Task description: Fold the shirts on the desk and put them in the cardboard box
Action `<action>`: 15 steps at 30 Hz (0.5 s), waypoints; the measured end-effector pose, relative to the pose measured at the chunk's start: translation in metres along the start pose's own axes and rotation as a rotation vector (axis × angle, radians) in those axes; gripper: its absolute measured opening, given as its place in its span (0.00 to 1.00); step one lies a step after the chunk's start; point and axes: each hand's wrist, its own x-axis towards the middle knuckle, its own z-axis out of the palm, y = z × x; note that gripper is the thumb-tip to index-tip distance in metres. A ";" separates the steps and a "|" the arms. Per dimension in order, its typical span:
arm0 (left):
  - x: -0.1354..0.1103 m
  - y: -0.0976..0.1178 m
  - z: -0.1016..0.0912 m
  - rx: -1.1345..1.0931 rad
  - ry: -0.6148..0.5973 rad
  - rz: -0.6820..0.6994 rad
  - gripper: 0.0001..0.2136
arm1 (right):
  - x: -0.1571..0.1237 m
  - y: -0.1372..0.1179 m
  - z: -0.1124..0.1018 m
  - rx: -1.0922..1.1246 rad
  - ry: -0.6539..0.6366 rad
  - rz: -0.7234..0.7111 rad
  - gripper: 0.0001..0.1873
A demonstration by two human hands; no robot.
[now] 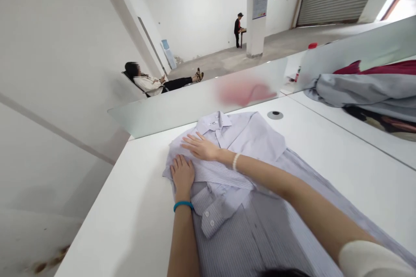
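Observation:
A pale striped button-up shirt (240, 173) lies on the white table (139, 181), its collar (214, 122) at the far side. One sleeve is laid across the front, and its cuff (212, 220) with two buttons rests over the body of the shirt. My left hand (182, 173), with a blue band at the wrist, lies flat on the shirt's left edge. Palm down, my right hand (201, 147) rests on the fabric below the collar, fingers spread, with a pale beaded bracelet on that wrist. Neither hand grips the cloth.
A frosted glass divider (182, 110) runs along the table's far edge. At the right is a pile of grey and dark red clothes (364, 88). A round cable hole (275, 115) sits behind the shirt. One person (149, 82) reclines beyond the divider; another (238, 30) stands farther back.

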 end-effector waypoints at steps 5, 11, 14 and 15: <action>0.000 -0.001 -0.004 -0.059 0.008 0.011 0.27 | -0.144 -0.007 -0.071 0.070 -0.229 0.054 0.27; 0.010 -0.004 -0.018 -0.200 -0.003 0.015 0.25 | -0.301 -0.060 -0.143 0.061 -0.201 0.466 0.26; 0.007 -0.005 -0.030 -0.254 0.000 0.005 0.24 | -0.359 -0.091 -0.162 -0.007 -0.101 0.672 0.28; 0.003 -0.005 -0.036 -0.264 -0.003 0.014 0.24 | -0.374 -0.099 -0.166 -0.024 -0.073 0.729 0.27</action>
